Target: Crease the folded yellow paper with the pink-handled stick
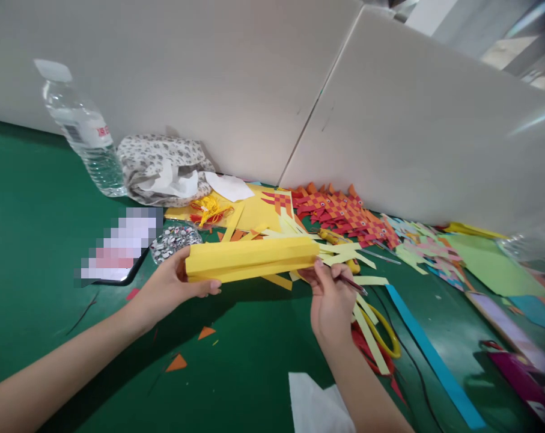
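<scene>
A long piece of folded yellow paper [254, 258] is held up above the green table, spanning both hands. My left hand [186, 285] grips its left end, thumb along the lower edge and fingers behind. At the right end, my right hand [333, 294] pinches the paper's lower corner. A thin dark pen [354, 284] also sits in my right hand, its end pointing right. Behind the paper lie pale yellow paper strips [339, 254] and a yellow-handled tool [333, 236], both partly covered.
Along the grey partition stand a water bottle [83, 132] and a patterned tissue bag [164, 168]. Woven red-orange paper fish [339, 210] are piled behind. A phone [123, 246], a round heap of googly eyes [175, 242], a blue strip [434, 355] and red-handled scissors [374, 346] lie around.
</scene>
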A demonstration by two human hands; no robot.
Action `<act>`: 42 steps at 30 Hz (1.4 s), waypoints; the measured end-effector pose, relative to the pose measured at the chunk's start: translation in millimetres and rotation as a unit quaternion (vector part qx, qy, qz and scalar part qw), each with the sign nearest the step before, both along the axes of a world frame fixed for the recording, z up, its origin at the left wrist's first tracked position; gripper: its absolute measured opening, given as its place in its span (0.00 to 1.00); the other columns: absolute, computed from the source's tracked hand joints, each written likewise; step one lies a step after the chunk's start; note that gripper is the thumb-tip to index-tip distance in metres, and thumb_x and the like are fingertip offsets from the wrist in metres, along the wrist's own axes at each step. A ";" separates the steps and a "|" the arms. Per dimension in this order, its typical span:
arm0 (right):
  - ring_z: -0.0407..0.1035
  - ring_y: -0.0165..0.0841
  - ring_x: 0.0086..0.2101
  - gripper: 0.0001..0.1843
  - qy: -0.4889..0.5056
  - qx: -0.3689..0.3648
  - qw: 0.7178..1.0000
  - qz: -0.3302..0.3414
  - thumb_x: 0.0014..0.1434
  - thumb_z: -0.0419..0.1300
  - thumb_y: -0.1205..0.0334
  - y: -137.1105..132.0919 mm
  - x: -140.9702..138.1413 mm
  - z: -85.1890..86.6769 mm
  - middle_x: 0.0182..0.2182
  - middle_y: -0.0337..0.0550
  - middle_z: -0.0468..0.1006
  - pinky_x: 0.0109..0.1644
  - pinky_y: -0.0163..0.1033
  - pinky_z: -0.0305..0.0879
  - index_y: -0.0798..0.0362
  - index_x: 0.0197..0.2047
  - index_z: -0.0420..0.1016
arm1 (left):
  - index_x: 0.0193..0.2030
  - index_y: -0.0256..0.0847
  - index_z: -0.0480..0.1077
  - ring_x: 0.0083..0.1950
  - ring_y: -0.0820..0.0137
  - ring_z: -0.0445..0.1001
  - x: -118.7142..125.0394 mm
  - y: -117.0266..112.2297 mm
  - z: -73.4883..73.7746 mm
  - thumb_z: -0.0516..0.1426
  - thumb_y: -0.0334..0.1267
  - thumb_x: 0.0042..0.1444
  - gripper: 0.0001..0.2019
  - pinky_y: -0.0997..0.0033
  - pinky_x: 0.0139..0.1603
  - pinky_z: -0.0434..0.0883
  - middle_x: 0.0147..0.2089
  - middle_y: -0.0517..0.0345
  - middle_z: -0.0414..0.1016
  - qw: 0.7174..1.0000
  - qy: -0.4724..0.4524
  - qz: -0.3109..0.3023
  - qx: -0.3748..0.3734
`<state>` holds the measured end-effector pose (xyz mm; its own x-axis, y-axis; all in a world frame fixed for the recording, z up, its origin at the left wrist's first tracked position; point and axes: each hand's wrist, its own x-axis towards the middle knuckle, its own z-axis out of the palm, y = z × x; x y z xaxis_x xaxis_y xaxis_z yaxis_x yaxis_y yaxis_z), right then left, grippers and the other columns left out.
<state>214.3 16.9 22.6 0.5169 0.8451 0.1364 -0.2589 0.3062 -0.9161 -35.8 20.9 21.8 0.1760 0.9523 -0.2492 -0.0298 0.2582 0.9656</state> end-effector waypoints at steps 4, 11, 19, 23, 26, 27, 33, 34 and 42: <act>0.75 0.32 0.26 0.16 -0.063 0.028 0.997 -0.041 0.54 0.65 0.60 -3.9 -1.9 2.4 0.22 0.31 0.76 0.32 0.39 0.72 0.49 0.28 0.58 | 0.47 0.40 0.67 0.40 0.62 0.79 -1.2 0.3 2.7 0.70 0.42 0.39 0.28 0.69 0.37 0.77 0.42 0.54 0.79 0.997 0.001 0.059 0.039; 0.77 0.36 0.35 0.12 -0.313 0.169 0.934 -0.017 0.58 0.59 0.70 -27.0 -11.7 -2.6 0.32 0.38 0.81 0.39 0.45 0.71 0.47 0.31 0.59 | 0.51 0.41 0.67 0.53 0.58 0.74 2.4 0.5 -9.0 0.66 0.45 0.48 0.24 0.61 0.54 0.73 0.54 0.51 0.74 0.996 0.007 0.000 0.091; 0.77 0.40 0.40 0.16 -0.535 0.199 0.805 0.159 0.52 0.63 0.73 -30.8 -18.8 -11.2 0.40 0.45 0.83 0.42 0.47 0.72 0.46 0.33 0.59 | 0.54 0.43 0.66 0.59 0.61 0.70 1.0 1.0 -15.9 0.59 0.43 0.58 0.18 0.64 0.59 0.68 0.58 0.51 0.71 0.992 -0.025 -0.068 0.100; 0.75 0.41 0.47 0.13 -0.583 0.148 0.773 0.199 0.56 0.61 0.70 -26.7 -21.9 -11.9 0.44 0.49 0.81 0.46 0.47 0.72 0.46 0.36 0.61 | 0.55 0.43 0.64 0.58 0.60 0.71 -0.5 1.6 -18.7 0.61 0.41 0.54 0.22 0.62 0.59 0.69 0.57 0.50 0.72 0.991 -0.039 -0.078 0.101; 0.74 0.43 0.49 0.09 -0.617 0.115 0.750 0.210 0.57 0.61 0.67 -24.5 -22.6 -13.4 0.44 0.48 0.81 0.47 0.48 0.71 0.47 0.37 0.62 | 0.56 0.42 0.64 0.58 0.59 0.71 -0.8 2.6 -21.8 0.61 0.42 0.54 0.23 0.60 0.59 0.68 0.56 0.49 0.72 0.991 -0.026 -0.068 0.109; 0.74 0.43 0.49 0.09 -0.626 0.111 0.742 0.211 0.58 0.60 0.66 -23.9 -22.6 -14.1 0.43 0.48 0.81 0.48 0.49 0.71 0.47 0.36 0.62 | 0.57 0.42 0.63 0.58 0.58 0.70 -1.0 3.1 -23.0 0.61 0.43 0.54 0.24 0.59 0.59 0.68 0.57 0.49 0.72 0.991 -0.023 -0.068 0.114; 0.72 0.43 0.51 0.09 -0.655 0.126 0.721 0.188 0.59 0.58 0.67 -21.9 -22.5 -17.5 0.49 0.50 0.78 0.51 0.51 0.69 0.48 0.35 0.59 | 0.56 0.41 0.64 0.61 0.56 0.67 -2.7 6.5 -28.9 0.59 0.46 0.55 0.23 0.53 0.63 0.64 0.59 0.48 0.70 0.990 0.004 -0.070 0.120; 0.71 0.44 0.51 0.10 -0.658 0.128 0.719 0.185 0.59 0.58 0.67 -21.6 -22.4 -17.5 0.50 0.50 0.77 0.52 0.52 0.69 0.48 0.35 0.58 | 0.56 0.41 0.64 0.61 0.56 0.67 -3.0 6.9 -29.5 0.59 0.46 0.55 0.23 0.52 0.64 0.64 0.59 0.48 0.70 0.990 0.002 -0.070 0.122; 0.71 0.43 0.50 0.09 -0.663 0.124 0.716 0.179 0.59 0.57 0.68 -21.1 -21.7 -17.0 0.46 0.49 0.78 0.52 0.52 0.68 0.48 0.36 0.58 | 0.57 0.42 0.62 0.60 0.56 0.69 -1.5 5.9 -31.4 0.61 0.35 0.53 0.24 0.54 0.63 0.66 0.59 0.47 0.70 0.980 -0.039 -0.116 0.155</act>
